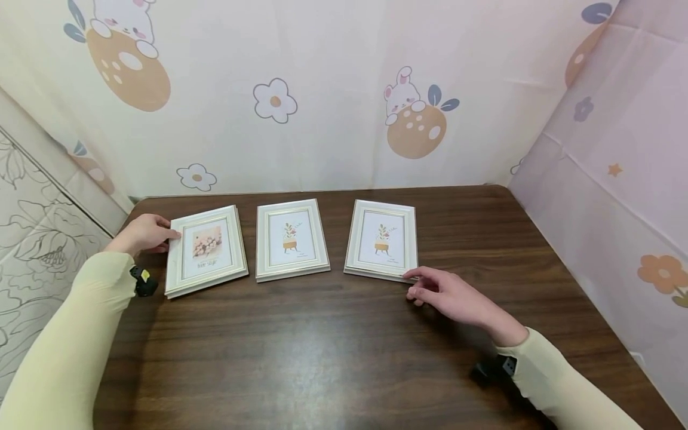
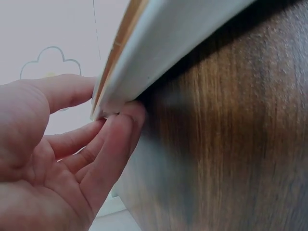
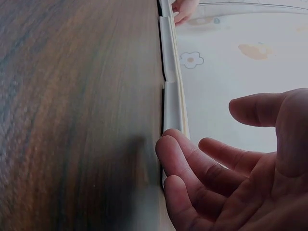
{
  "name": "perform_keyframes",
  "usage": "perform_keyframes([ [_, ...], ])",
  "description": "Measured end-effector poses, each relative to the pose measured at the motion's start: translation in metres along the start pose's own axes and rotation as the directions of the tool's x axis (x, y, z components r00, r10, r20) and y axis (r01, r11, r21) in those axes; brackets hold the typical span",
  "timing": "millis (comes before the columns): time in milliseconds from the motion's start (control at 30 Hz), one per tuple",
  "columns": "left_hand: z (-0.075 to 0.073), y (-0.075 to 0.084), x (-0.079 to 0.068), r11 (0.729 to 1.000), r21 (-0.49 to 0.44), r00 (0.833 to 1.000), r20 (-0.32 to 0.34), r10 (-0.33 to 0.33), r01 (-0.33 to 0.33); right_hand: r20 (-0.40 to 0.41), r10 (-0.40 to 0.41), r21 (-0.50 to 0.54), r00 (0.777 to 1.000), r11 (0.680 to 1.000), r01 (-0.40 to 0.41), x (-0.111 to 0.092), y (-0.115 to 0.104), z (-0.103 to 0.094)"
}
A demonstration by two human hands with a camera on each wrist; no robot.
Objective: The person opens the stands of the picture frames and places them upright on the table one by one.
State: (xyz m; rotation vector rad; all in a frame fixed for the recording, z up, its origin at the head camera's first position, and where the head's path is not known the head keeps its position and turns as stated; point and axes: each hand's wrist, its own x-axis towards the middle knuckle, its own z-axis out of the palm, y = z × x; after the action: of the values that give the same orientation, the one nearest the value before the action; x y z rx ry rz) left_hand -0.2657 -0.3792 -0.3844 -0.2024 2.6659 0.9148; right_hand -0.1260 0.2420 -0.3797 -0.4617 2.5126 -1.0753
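Note:
Three white picture frames lie in a row on the dark wooden table. My left hand [image 1: 144, 233] pinches the left edge of the left frame [image 1: 174, 263], which holds a flower print. In the left wrist view, the thumb [image 2: 72, 90] is on the front of that frame [image 2: 168, 43] and fingertips are at its underside. The middle frame [image 1: 265, 245] and the right frame [image 1: 409, 242] both show a potted plant print. At the right frame's near right corner is my right hand [image 1: 451, 297], its fingers loosely bent. In the right wrist view its thumb [image 3: 257, 109] stands apart from the frame.
The wooden table [image 1: 301, 358] has rounded far corners. A pale patterned curtain [image 1: 333, 137] hangs behind it and another cloth [image 1: 607, 197] along the right side. At the left stands a white panel with line-drawn flowers [image 1: 37, 257].

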Motion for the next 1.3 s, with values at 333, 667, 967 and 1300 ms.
perform_keyframes([
  [333, 0.001, 0.003, -0.007, 0.999, -0.025, 0.997, -0.065, -0.034, 0.032, 0.000, 0.000, 0.001, 1.000, 1.000, 0.000, 0.000, 0.000, 0.000],
  [667, 0.000, 0.005, -0.012, 0.994, -0.110, 0.997, -0.071, -0.003, -0.005, -0.002, -0.017, -0.006, 1.000, 1.000, 0.017, 0.001, -0.001, -0.002],
  [967, -0.003, 0.001, -0.017, 0.991, -0.129, 0.998, -0.061, 0.022, -0.029, -0.005, -0.024, -0.018, 1.000, 1.000, 0.024, 0.004, 0.000, -0.003],
  [1300, -0.007, 0.007, -0.031, 0.976, -0.200, 0.987, -0.149, 0.058, -0.087, -0.011, -0.029, -0.019, 1.000, 0.999, 0.028, 0.007, -0.003, -0.005],
])
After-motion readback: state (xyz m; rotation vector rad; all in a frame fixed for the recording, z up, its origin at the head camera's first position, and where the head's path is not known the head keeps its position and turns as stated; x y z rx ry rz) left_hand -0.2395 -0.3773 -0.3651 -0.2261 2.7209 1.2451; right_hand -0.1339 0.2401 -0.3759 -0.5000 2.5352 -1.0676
